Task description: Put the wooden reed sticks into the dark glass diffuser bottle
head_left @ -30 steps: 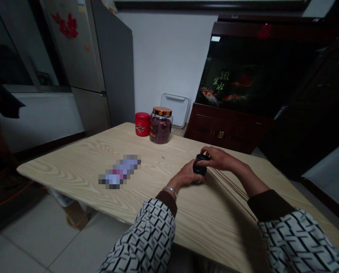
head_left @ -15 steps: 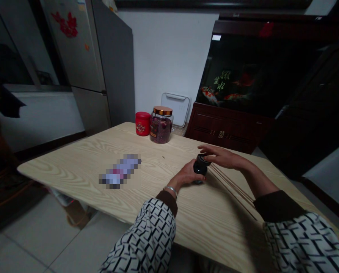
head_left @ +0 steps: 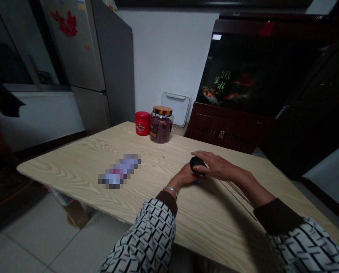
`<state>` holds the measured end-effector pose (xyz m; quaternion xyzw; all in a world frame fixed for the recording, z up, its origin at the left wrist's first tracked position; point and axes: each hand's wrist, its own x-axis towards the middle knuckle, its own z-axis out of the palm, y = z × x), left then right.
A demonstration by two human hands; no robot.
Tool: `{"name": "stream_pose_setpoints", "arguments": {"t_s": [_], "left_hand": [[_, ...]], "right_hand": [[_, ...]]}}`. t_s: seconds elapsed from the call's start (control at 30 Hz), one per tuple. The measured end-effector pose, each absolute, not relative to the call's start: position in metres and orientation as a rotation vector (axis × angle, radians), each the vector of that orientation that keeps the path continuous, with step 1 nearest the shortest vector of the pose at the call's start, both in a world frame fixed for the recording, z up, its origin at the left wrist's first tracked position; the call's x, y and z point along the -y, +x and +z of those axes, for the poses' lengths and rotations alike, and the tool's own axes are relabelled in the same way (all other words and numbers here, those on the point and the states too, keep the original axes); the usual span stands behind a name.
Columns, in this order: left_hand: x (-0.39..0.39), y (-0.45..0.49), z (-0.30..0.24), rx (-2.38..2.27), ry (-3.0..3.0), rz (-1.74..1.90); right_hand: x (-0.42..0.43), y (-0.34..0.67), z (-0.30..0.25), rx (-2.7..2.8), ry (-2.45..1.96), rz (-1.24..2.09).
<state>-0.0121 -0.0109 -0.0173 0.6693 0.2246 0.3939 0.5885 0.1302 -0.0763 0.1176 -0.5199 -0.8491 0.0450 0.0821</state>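
A small dark jar (head_left: pixel 198 181) stands on the wooden table, mostly hidden behind my hands. My left hand (head_left: pixel 183 176) is wrapped round its side from the left. Over the top sits a round black lid (head_left: pixel 197 164), gripped from above by the curved fingers of my right hand (head_left: pixel 215 165). I cannot tell whether the lid rests on the jar or is held just off it. Under my right forearm lie several thin brown sticks (head_left: pixel 240 195), partly covered by the arm.
Towards the back of the pale table (head_left: pixel 146 189) stand a red canister (head_left: pixel 142 124) and a copper-lidded glass jar (head_left: pixel 160 129) with dark purple contents. A blurred-out flat item (head_left: pixel 120 171) lies left of my hands. A small dark bit (head_left: pixel 163 157) lies mid-table. A fish tank (head_left: pixel 243 76) stands behind.
My right hand has come down and left with the black lid, turning its round top towards me. The lid now hides more of the jar. My left hand stays round the jar.
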Motion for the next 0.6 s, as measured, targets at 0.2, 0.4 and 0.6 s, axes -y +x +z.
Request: {"name": "stream_pose_setpoints", "arguments": {"t_s": [0.2,0.4,0.6], "left_hand": [[0.01,-0.009,-0.017,-0.573,1.608,0.941],[0.017,-0.014,-0.008,-0.446,1.622,0.974],[0.011,-0.011,-0.014,-0.486,1.645,0.943]], "right_hand": [[0.079,0.127,0.108,2.496,-1.453,0.125],[0.063,0.142,0.106,2.255,-1.371,0.453],[0.07,0.135,0.109,2.481,-1.412,0.29]]}}
